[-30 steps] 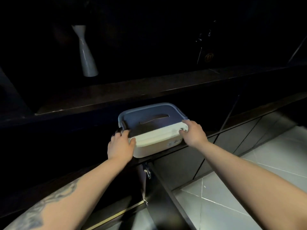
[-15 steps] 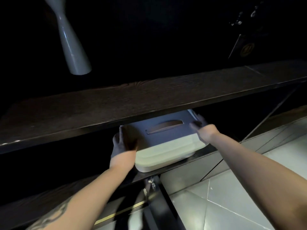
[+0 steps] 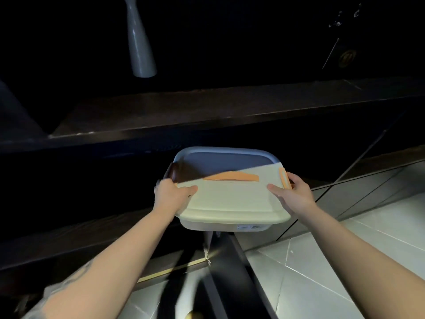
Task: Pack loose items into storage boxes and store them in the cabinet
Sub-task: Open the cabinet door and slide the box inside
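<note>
In the head view, the person holds a lidded storage box (image 3: 230, 199) with both hands, in front of a dark cabinet (image 3: 207, 111). The left hand (image 3: 171, 196) grips the left side of the box: the thumb lies flat on top of the cream lid and points to the right, while the other fingers go around the left edge and are mostly hidden in shadow. The right hand (image 3: 293, 194) grips the right side in the same way, with the thumb on the lid pointing left and the fingers curled around the edge, just beside the orange side latch (image 3: 284, 178). The box sits between the two hands, and its near edge comes closer to the camera than the hands do. Its far part reaches into the dark opening under the long wooden shelf (image 3: 230, 104) and lies in shadow, so it looks blue-grey there; the near part is lit. An orange handle (image 3: 232, 176) lies flat on the middle of the lid, between the two thumbs and a little farther away. It cannot be told if the bottom of the box rests on the lower shelf.

On the far left, a pale slim vase (image 3: 140, 42) stands on the upper shelf. The light tiled floor (image 3: 345, 261) is seen at the near right. The left forearm has a tattoo (image 3: 66, 284).
</note>
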Action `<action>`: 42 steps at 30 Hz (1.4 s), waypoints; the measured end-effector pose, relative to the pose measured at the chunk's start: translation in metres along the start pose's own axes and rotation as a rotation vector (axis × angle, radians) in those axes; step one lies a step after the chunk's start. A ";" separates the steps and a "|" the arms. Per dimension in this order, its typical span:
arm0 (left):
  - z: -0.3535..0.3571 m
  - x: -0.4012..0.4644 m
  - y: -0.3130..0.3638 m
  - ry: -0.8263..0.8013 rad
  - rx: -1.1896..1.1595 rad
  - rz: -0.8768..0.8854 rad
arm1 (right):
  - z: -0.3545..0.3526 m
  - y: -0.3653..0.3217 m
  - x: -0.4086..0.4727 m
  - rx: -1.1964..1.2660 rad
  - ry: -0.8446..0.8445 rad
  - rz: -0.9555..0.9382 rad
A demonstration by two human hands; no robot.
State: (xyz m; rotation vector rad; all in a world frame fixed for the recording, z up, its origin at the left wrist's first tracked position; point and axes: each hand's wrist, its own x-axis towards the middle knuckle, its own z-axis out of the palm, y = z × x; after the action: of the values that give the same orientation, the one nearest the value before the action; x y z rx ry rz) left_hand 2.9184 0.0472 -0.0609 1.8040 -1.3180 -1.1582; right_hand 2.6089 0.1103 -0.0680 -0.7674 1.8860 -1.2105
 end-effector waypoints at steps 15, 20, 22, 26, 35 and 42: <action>-0.103 -0.197 -0.131 0.292 -0.203 0.105 | 0.053 0.047 -0.186 -0.094 -0.203 -0.133; -0.135 -0.227 -0.185 0.355 -0.120 0.029 | 0.088 0.084 -0.225 -0.259 -0.287 -0.157; -0.139 -0.230 -0.206 0.350 -0.084 -0.028 | 0.102 0.099 -0.229 -0.300 -0.308 -0.145; -0.143 -0.221 -0.250 0.303 -0.067 -0.134 | 0.131 0.129 -0.227 -0.433 -0.325 -0.045; -0.124 -0.163 -0.343 0.104 0.021 -0.119 | 0.173 0.218 -0.187 -0.448 -0.385 0.270; -0.046 -0.088 -0.441 0.057 -0.142 -0.426 | 0.220 0.311 -0.113 -0.505 -0.400 0.296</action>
State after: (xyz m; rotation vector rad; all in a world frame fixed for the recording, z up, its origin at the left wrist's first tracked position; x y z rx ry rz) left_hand 3.1305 0.2688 -0.3936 2.0513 -0.8143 -1.3682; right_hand 2.8274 0.2127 -0.3830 -0.8744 1.8889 -0.3603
